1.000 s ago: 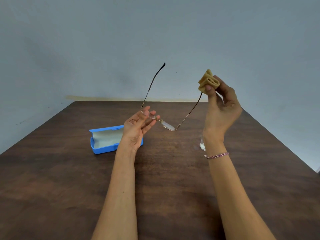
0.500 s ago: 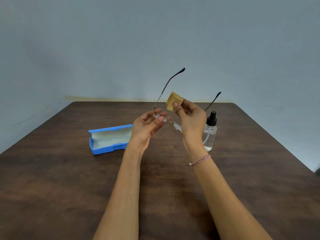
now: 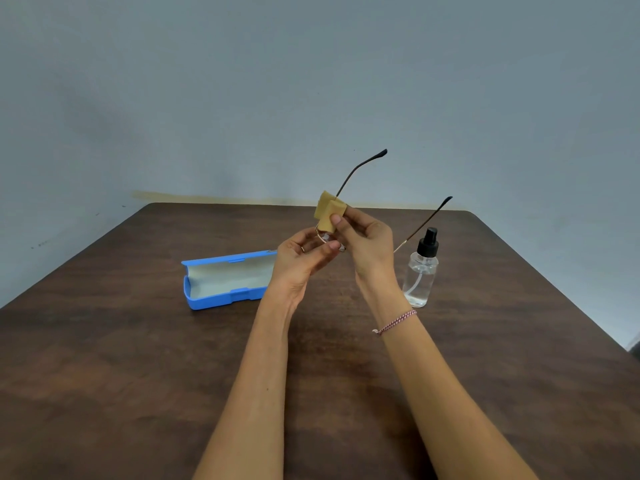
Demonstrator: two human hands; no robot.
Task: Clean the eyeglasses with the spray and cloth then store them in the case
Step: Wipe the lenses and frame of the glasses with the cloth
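1. Head view: the left hand [image 3: 301, 258] pinches the eyeglasses [image 3: 356, 169] by the frame, above the table [image 3: 138, 375] between the case [image 3: 221, 278] and the spray bottle [image 3: 420, 275]; the right hand [image 3: 367, 244] pinches the folded cloth [image 3: 329, 211] over one lens.
2. Risks, as I judge them: hard rubbing could twist the thin frame; a loose pinch could drop it.
3. Both temples are unfolded, pointing up and away, rightward; the front's long axis seems to run left-right.

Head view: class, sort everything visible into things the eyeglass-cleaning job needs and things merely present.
Needed: thin metal-framed eyeglasses, held by left hand; folded tan cloth, pinched by right hand; clear spray bottle with black pump; open blue plastic case.
Merely present: dark wooden table; grey wall; braided bracelet.
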